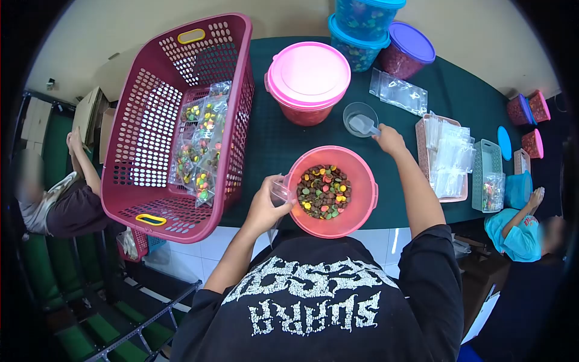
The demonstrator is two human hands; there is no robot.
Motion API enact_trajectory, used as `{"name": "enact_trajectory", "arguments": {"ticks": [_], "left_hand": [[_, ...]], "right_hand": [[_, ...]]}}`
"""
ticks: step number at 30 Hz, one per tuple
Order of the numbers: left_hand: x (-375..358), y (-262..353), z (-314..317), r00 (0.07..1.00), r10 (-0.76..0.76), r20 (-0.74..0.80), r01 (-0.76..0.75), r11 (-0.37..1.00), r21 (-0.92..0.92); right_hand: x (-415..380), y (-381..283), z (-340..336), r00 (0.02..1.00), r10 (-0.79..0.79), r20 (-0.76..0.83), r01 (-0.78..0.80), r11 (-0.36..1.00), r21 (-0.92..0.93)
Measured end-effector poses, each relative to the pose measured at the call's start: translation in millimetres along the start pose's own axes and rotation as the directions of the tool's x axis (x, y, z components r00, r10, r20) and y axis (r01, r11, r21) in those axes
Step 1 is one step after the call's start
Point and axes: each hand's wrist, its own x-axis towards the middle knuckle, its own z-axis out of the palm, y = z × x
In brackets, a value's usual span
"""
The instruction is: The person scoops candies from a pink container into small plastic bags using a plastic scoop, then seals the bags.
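Note:
My left hand [265, 206] is closed round a clear plastic bag [280, 189] at the left rim of a pink tub [363, 208]. Brown, yellow, red and green candies [324, 192] lie inside that tub. Further forward, my right hand [391, 140] grips the handle of a small translucent scoop [362, 125]. The scoop's head rests in a clear round bowl [352, 108], right of a red tub [307, 114] with a pink lid.
At left stands a maroon basket [232, 145] with several filled candy bags [208, 136]. Flat clear bags [398, 92] lie at the back right, near stacked blue tubs [356, 54]. A pink tray [424, 158] holds more bags. Other people sit at both sides.

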Motion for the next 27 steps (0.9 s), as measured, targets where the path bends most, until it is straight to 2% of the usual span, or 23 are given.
{"name": "enact_trajectory", "arguments": {"ticks": [1,2,3,5,6,8,10,13,15,17,19,20,21,23,25,27], "left_hand": [[0,-1,3,1.0,0.001,-0.004,-0.001,1.0,0.005],[1,-4,6,1.0,-0.013,-0.029,0.012,0.998,-0.059],[0,-5,9,0.998,-0.03,-0.052,0.023,0.992,-0.122],[-4,4,16,0.997,-0.022,-0.069,0.015,0.996,-0.094],[-5,4,20,0.995,0.037,-0.09,-0.046,0.994,-0.101],[-8,12,29,0.983,0.138,-0.122,-0.144,0.989,-0.041],[-11,28,39,0.98,0.159,-0.117,-0.167,0.984,-0.063],[-10,40,52,0.979,0.165,-0.121,-0.173,0.983,-0.057],[-3,42,59,0.924,0.371,-0.092,-0.364,0.927,0.089],[0,51,64,0.927,0.363,-0.1,-0.356,0.931,0.081],[2,61,64,0.93,0.368,-0.007,-0.362,0.917,0.167],[2,67,65,0.921,0.39,0.018,-0.385,0.899,0.207],[2,71,66,0.92,0.391,0.023,-0.387,0.897,0.213],[2,75,67,0.941,0.336,0.044,-0.336,0.904,0.264],[2,79,69,0.938,0.344,0.047,-0.342,0.892,0.297],[1,78,72,0.937,0.346,0.046,-0.342,0.883,0.323]], "right_hand": [[5,3,4,1.0,-0.004,0.03,0.001,0.996,0.09],[6,8,9,0.999,-0.03,-0.038,0.035,0.991,0.129],[3,9,6,0.999,-0.035,-0.04,0.04,0.99,0.133],[-13,10,-14,1.0,0.02,0.021,-0.028,0.894,0.448],[-29,10,-28,1.0,0.02,0.018,-0.026,0.895,0.446],[-78,6,-60,0.991,-0.064,-0.115,0.118,0.816,0.567],[-140,-1,-99,0.975,-0.135,-0.177,0.208,0.83,0.517],[-202,14,-120,0.911,-0.412,0.004,0.355,0.789,0.502],[-226,8,-126,0.876,-0.464,0.133,0.39,0.842,0.373],[-236,-3,-104,0.875,-0.482,-0.032,0.477,0.851,0.221],[-238,-20,-79,0.883,-0.46,-0.09,0.468,0.875,0.12],[-237,-26,-67,0.854,-0.487,-0.183,0.508,0.857,0.085],[-232,-31,-55,0.855,-0.484,-0.187,0.506,0.858,0.091],[-219,-39,-37,0.919,-0.372,-0.132,0.385,0.918,0.096],[-208,-40,-29,0.916,-0.374,-0.142,0.388,0.918,0.083],[-198,-38,-15,0.869,-0.402,-0.287,0.443,0.892,0.092]]}}
